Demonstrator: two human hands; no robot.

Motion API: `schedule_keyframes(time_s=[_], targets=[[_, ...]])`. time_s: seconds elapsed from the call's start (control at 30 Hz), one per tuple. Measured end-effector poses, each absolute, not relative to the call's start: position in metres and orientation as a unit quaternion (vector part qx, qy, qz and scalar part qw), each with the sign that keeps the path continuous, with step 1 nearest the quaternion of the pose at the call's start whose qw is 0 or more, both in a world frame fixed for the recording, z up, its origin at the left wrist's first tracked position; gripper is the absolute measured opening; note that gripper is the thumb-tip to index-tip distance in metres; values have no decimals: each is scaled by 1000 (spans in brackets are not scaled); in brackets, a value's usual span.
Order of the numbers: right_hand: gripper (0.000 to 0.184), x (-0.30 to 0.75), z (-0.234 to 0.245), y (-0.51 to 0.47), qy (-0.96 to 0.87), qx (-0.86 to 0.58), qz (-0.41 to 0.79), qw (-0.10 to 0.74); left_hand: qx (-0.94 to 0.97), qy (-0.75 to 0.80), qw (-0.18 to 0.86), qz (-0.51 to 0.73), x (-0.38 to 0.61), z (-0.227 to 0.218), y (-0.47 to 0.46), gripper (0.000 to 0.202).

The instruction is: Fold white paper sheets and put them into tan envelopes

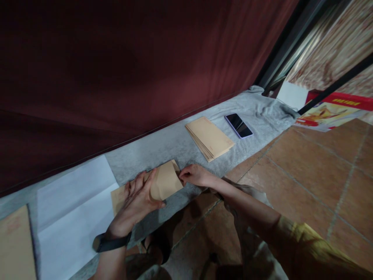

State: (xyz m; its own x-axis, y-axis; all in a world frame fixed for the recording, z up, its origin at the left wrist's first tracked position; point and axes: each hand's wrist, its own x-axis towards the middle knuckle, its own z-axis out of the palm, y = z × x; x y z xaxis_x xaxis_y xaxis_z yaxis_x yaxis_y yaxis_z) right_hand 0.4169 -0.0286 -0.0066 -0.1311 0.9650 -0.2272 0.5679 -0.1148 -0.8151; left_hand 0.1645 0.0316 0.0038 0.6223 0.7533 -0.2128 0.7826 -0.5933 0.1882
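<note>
A brown paper envelope lies on the grey cloth in front of me, its right end bulging open. My left hand grips it across the middle, fingers over the top and thumb along the near edge. At the open end, my right hand has its fingers curled and closed against the envelope's mouth; the fingertips are partly hidden there. Just beyond that hand sits a fanned stack of brown envelopes. To the left, a white sheet of paper with a crease across it is spread out, partly behind my left wrist.
A phone with a purple edge rests right of the stack. Another brown envelope is at the far left. The grey cloth covers a narrow ledge along a dark red curtain. Tiled floor and a printed box are right.
</note>
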Motion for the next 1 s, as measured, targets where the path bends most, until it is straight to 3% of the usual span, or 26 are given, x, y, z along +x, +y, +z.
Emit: schedule_keyframes(time_s=[0.53,0.8,1.0], targets=[[23,420,-8,-31,-622,-580,464,249,898,418,126,-52,163,2,34,104],[25,433,-10,-19,-522,-678,332,398,923,366,115,-21,178,12,26,97],[22,432,-14,-21,-538,-640,421,353,938,328,111,4,188,3,23,103]])
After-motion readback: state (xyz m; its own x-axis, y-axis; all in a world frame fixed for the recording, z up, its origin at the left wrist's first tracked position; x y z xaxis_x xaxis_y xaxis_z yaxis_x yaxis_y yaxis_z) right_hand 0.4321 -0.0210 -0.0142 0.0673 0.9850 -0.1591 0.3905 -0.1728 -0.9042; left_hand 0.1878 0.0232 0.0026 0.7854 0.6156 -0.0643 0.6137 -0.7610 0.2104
